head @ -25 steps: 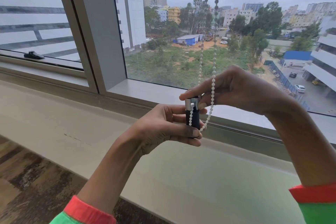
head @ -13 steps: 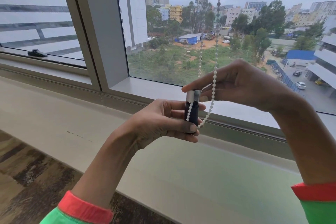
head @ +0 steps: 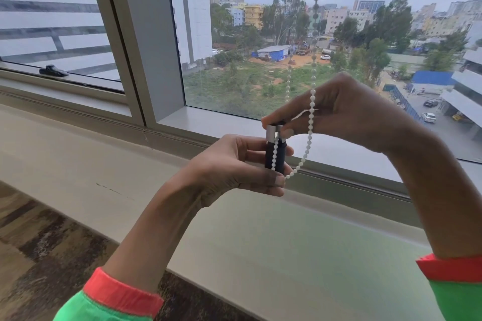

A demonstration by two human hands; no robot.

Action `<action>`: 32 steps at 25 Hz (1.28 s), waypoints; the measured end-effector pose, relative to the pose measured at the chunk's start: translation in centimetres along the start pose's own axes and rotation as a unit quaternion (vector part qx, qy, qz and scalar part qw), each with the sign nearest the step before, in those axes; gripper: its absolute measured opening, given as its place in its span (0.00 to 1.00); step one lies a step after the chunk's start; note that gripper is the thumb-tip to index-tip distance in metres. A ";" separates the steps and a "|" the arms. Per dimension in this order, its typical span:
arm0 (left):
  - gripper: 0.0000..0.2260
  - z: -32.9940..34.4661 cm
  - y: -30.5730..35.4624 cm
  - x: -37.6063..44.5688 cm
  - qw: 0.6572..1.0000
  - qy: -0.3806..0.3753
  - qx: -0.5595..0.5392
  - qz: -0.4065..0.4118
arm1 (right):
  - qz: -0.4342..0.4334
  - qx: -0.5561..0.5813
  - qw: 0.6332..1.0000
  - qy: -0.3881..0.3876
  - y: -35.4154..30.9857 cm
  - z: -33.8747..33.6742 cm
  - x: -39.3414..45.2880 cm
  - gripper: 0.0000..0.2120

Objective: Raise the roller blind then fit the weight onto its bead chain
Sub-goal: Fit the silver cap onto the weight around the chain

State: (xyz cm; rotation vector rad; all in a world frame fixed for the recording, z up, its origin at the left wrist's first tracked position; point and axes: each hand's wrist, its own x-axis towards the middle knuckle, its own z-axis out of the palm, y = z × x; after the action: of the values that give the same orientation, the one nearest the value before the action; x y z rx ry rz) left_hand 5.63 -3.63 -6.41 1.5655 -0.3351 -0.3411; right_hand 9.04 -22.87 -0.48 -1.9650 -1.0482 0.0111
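White beads of the chain [head: 311,122] hang in 2 strands before the window [head: 260,34], looping just below the weight [head: 275,152], a dark cylinder with a silver cap. No blind shows in the glass, so I judge it already raised. Her left hand [head: 234,164] grips the weight upright, thumb across its lower end, above the sill [head: 182,190]. Her right hand [head: 347,114] is closed in a pinch on the cap, with one strand draped across its fingers; the other strand lies against the weight's front face.

To do this well, I'd keep the left hand steady and the loop slack, feed the near strand into the slot bead by bead, then press the cap home. Pulling the chain taut would likely lift the beads out.

Compared with 1 second ago, both hands sit a little higher and further right in view, the grips unchanged, and the black latch [head: 53,71] at left shows more fully.
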 end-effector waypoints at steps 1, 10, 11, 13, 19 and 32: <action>0.15 0.0 0.0 0.0 1.000 0.003 -0.003 0.000 | 0.004 0.003 1.000 0.000 -0.1 -0.2 -0.1 0.14; 0.17 0.5 -0.3 0.3 0.998 0.011 -0.054 -0.027 | 0.008 -0.009 0.999 0.030 0.7 0.5 0.0 0.15; 0.17 0.5 -0.4 0.4 0.998 0.014 -0.060 -0.031 | 0.008 -0.011 0.999 0.036 0.9 0.5 0.0 0.15; 0.17 0.5 -0.3 0.5 0.998 0.014 -0.060 -0.030 | 0.015 -0.002 0.999 0.043 1.2 0.5 0.1 0.17; 0.17 0.3 -0.1 0.2 0.996 -0.030 -0.079 -0.018 | 0.030 0.090 0.995 0.030 1.9 0.5 0.0 0.16; 0.15 0.0 -0.4 0.4 0.992 -0.056 -0.110 0.014 | 0.003 0.085 0.996 -0.010 1.4 0.0 0.1 0.12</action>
State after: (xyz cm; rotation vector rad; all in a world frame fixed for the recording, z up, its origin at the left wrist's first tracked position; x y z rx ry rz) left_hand 6.04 -3.78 -6.77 1.3272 -0.3929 -0.4305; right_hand 10.01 -23.14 -1.48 -1.8174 -1.0192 0.1204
